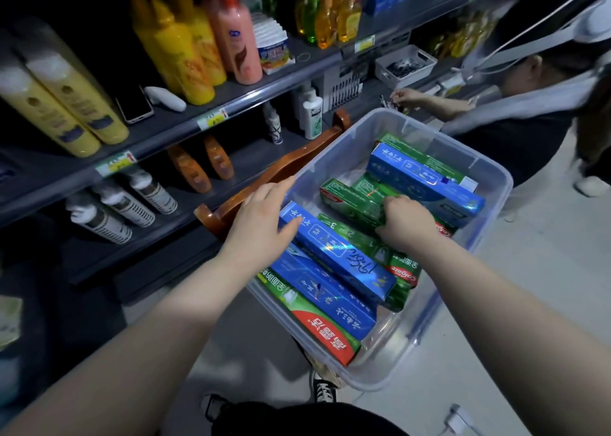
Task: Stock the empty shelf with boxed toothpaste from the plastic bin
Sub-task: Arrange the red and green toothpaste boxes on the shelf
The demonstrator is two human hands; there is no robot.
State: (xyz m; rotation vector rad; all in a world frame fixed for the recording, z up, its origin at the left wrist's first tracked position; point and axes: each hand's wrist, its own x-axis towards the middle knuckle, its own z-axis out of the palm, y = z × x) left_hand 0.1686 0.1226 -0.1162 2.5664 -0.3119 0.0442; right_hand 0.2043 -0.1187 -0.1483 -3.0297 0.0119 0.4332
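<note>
Our left hand point(261, 227) lies flat-fingered over the left rim of the plastic bin point(492, 174), thumb touching the far end of a blue toothpaste box point(339, 252); it grips nothing. Our right hand point(408, 225) is curled round a green toothpaste box point(350, 202) mid-bin. All visible boxes lie in the bin, just right of the shelving point(185, 118).

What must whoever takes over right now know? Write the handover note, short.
Left hand: straight fingers rest on the end of the top blue box.
Right hand: grips a green box.
All toothpaste boxes seen lie in the plastic bin, beside the shelves.
Done: nothing shelved that shows.
Left: lift boxes out, stock the shelf.
</note>
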